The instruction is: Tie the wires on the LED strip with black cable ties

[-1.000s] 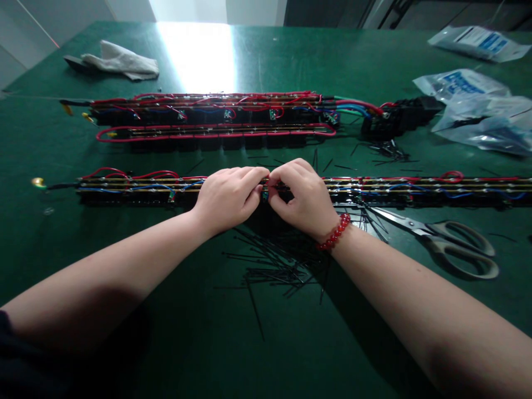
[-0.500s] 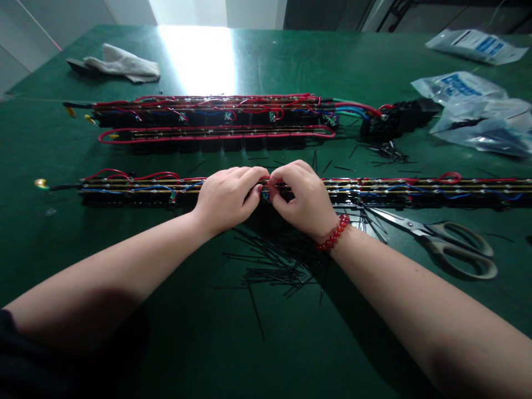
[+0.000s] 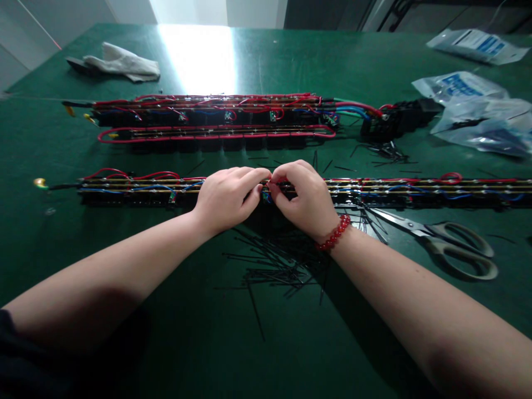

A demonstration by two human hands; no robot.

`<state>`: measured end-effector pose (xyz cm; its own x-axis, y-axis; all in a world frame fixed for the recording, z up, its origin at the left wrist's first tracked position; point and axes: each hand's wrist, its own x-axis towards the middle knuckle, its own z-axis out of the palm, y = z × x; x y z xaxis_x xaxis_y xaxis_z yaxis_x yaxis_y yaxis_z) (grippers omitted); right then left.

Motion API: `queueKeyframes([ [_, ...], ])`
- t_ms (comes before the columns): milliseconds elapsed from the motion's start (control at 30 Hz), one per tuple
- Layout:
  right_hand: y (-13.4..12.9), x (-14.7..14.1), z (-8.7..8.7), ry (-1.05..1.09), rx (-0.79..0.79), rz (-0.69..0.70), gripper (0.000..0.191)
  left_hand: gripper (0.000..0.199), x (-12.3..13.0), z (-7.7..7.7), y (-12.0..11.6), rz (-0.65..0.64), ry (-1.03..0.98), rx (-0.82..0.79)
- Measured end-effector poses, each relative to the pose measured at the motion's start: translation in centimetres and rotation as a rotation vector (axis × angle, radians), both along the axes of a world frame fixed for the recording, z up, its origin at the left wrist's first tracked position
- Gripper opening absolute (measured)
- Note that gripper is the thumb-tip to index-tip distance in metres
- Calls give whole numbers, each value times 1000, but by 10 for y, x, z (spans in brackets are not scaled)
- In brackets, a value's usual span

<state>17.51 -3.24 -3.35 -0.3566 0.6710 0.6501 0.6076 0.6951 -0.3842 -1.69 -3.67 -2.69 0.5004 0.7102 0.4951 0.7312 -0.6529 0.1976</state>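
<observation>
Both hands meet at the middle of a long black strip [image 3: 390, 191] with brass-coloured rods and red and blue wires, which lies across the table. My left hand [image 3: 226, 197] is closed over it, thumb and index finger bent towards each other at the red wire side. Fingertips almost touching it, my right hand [image 3: 305, 194] is closed in a loose pinch and wears a red bead bracelet. Whatever sits between the fingertips is too small to make out. A small green board shows just below them. Below the hands lies a pile of black cable ties [image 3: 276, 271].
Scissors [image 3: 436, 238] lie at the right, tips by the strip. Behind it is a second wired assembly [image 3: 216, 113] with a black connector [image 3: 399, 119]. Plastic bags [image 3: 482, 119] lie at the right, a whitish glove [image 3: 124, 62] at the back left, on a green table [image 3: 187, 343].
My right thumb and index fingertips have shifted slightly at the strip, and the thumb is a little straighter. My left hand stays almost in place.
</observation>
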Motion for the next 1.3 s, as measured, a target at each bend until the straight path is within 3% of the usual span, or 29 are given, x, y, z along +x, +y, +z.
queueKeyframes([
  [1300, -1, -1, 2, -2, -33, 4, 9, 29, -1, 0, 0, 5, 27, 28],
])
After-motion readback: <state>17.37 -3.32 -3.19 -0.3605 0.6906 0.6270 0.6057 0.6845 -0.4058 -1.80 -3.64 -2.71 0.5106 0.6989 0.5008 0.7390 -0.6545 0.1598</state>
